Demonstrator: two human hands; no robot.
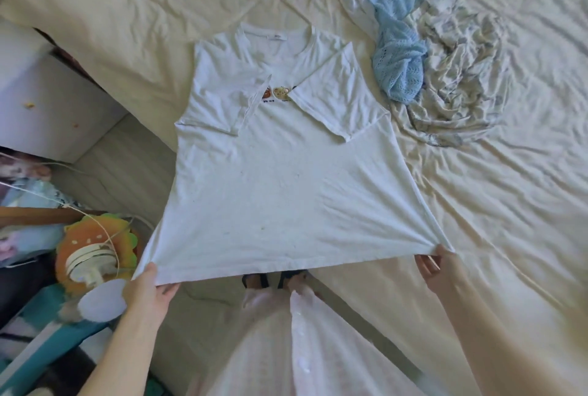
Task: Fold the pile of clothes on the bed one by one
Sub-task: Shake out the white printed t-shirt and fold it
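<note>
We have the white T-shirt [280,179] spread face up on the bed [477,204], collar away from us and both sleeves already turned in over the chest, so the body forms a narrow panel ready to be doubled lengthwise. We hold it by the hem because that edge must travel up to the collar; pulling the two corners apart keeps the cloth taut and flat. Our left hand [152,287] pinches the near left corner, thumb on top and fingers curled beneath; our right hand [436,265] pinches the near right corner, its grip clamped on the bunched fabric. Both forearms reach forward, spread wide. The unfolded pile [442,77], with a blue knit [397,55] on it, waits at the far right, well apart from the shirt.
</note>
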